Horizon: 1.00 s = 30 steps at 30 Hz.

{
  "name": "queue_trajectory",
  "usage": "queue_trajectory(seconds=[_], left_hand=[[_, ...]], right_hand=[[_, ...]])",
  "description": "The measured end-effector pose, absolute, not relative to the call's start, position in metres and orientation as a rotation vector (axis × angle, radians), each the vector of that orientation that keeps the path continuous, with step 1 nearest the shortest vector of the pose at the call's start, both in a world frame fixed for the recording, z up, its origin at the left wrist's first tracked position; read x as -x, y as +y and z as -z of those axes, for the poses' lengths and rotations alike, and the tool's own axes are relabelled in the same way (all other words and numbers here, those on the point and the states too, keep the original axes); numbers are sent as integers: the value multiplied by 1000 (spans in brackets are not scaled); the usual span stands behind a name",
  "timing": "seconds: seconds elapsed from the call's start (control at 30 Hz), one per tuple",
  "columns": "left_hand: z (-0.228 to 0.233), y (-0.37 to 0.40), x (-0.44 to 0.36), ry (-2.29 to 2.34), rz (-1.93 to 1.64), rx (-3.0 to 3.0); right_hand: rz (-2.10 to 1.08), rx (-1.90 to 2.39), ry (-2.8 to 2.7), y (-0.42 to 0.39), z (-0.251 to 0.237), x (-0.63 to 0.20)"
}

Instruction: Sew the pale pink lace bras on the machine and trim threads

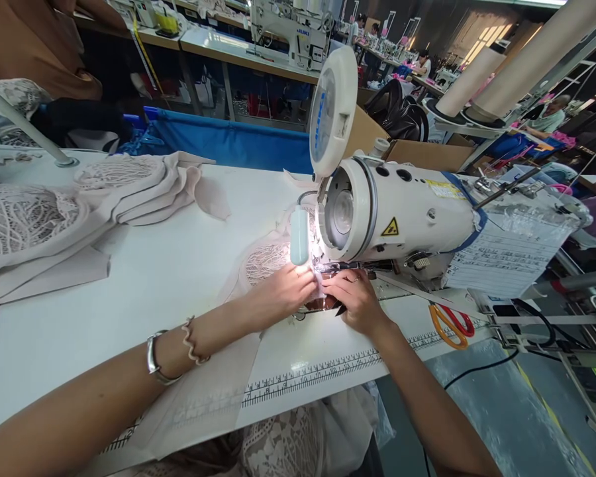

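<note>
A beige lace garment piece (265, 265) lies under the head of a white sewing machine (402, 209), lit brightly at the needle area. My left hand (288, 288) presses its closed fingers on this fabric, just left of the needle. Close by on the right, my right hand (355, 301) has its fingers curled in beside the presser area; what they hold is hidden. A small dark pointed tip (340, 309) shows below the right fingers. The pale blue-green lamp (299, 236) hangs above my left fingertips. Sheer fabric (208, 391) trails from the machine over the table's front edge.
Stacked lace pieces (144, 185) lie on the left of the white table (179, 291). Orange-handled scissors (447, 326) rest at right, near a printed ruler strip (318, 374). Thread cones (471, 79) stand at upper right. Behind hangs a blue cloth bin (238, 139). A person (40, 50) sits at upper left.
</note>
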<state>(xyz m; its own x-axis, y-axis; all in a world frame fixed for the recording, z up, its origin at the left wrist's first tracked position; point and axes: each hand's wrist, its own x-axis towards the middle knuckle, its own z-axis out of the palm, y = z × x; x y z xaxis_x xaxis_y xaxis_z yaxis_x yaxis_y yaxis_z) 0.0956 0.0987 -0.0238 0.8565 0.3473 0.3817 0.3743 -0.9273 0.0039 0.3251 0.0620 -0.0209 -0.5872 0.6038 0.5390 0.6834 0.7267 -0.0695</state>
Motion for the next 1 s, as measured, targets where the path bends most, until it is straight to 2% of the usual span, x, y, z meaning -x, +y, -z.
queue_trajectory(seconds=[0.1,0.63,1.0], left_hand=[[25,97,-97,-418,598,3056],[21,105,-91,-758,552,3066],[19,121,-83,-927,533,3111]], right_hand=[[186,970,-2386,61,20,-325],[111,1043,-2402,63,22,-327],[189,1060,-2366,63,26,-326]])
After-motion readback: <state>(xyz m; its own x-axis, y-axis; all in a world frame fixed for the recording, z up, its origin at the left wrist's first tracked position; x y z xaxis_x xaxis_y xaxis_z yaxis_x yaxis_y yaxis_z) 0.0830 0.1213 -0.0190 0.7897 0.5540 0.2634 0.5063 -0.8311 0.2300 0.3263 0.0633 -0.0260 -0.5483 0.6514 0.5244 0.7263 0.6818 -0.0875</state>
